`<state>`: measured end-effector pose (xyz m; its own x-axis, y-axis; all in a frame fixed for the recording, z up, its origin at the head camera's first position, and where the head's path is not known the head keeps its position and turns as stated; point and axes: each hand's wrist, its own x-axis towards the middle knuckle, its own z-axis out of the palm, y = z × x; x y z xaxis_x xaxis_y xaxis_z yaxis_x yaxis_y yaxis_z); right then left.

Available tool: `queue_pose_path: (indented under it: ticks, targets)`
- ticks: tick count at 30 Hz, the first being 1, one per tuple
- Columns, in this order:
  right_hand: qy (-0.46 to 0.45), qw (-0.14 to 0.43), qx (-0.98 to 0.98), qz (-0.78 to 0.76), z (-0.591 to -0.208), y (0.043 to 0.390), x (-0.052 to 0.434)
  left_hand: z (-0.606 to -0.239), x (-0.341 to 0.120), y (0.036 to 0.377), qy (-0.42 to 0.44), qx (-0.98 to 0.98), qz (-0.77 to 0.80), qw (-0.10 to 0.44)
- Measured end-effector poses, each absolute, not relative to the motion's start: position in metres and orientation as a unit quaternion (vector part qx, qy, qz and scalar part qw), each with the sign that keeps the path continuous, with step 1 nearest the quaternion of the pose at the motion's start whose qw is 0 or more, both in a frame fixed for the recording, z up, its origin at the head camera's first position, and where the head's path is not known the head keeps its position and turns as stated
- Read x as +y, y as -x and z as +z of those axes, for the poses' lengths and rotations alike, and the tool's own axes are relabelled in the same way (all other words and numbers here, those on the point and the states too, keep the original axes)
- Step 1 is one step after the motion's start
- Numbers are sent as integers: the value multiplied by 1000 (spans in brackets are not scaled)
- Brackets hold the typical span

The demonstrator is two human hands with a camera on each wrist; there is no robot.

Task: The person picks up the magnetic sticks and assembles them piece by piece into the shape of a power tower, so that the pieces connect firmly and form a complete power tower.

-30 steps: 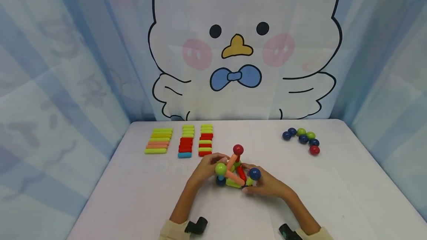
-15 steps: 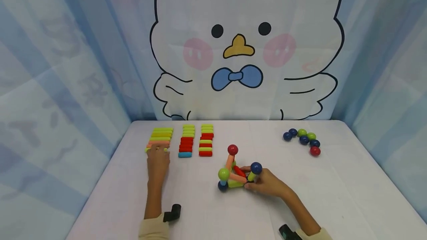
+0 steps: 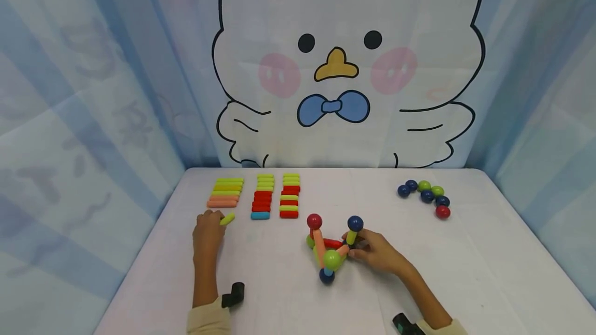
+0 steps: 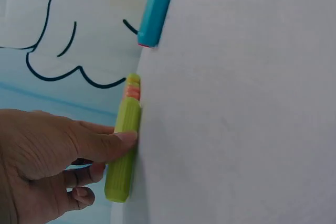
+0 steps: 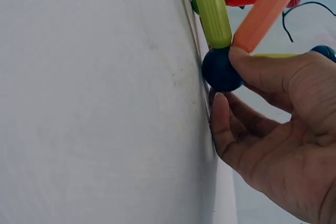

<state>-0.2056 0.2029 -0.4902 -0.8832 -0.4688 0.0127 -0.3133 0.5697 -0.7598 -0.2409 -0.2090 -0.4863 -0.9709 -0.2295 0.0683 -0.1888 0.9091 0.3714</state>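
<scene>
In the head view my left hand (image 3: 208, 234) is in front of the leftmost row of sticks, pinching a yellow-green stick (image 3: 227, 219). Up close in the left wrist view, the thumb presses along the side of that ribbed stick (image 4: 119, 179). A ball-and-stick frame stands mid-table, with a red ball (image 3: 314, 221), a green ball (image 3: 332, 259) and a raised dark blue ball (image 3: 355, 223). My right hand (image 3: 384, 252) grips its right corner. The right wrist view shows thumb and fingers at a lower dark blue ball (image 5: 220, 70), where green and orange sticks meet.
Back left lie three rows of sticks: long yellow and orange sticks (image 3: 223, 198), then shorter red sticks (image 3: 262, 202) with a blue stick (image 3: 260, 215), and a mixed row (image 3: 289, 203). Several loose balls (image 3: 427, 196) lie back right. A printed curtain (image 3: 344, 138) rises behind the table.
My left hand left the frame, went to the long sticks and drew the front yellow-green one toward me. The frame has turned in my right hand, its green ball swinging nearer.
</scene>
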Motion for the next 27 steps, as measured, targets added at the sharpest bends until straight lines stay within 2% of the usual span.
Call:
queue_pose_path:
  ticks: [3,6,11,18,23,27]
  targets:
    - [167,53,898,-403,-492,205,199,-477,-203,241,-97,-966,-238,29]
    - [125,35,904,-408,-492,205,195,-465,-188,242,-62,-942,-328,24]
    - [97,42,901,-422,-488,204,192,-458,-142,246,13,-874,-485,23]
    - [169,133,860,-463,-482,203,196,-474,-87,248,24,-786,-616,-47]
    - [199,202,844,-456,-481,200,199,-482,-76,246,41,-775,-621,-106]
    - [199,219,853,-429,-481,197,193,-483,-75,244,58,-772,-618,-138]
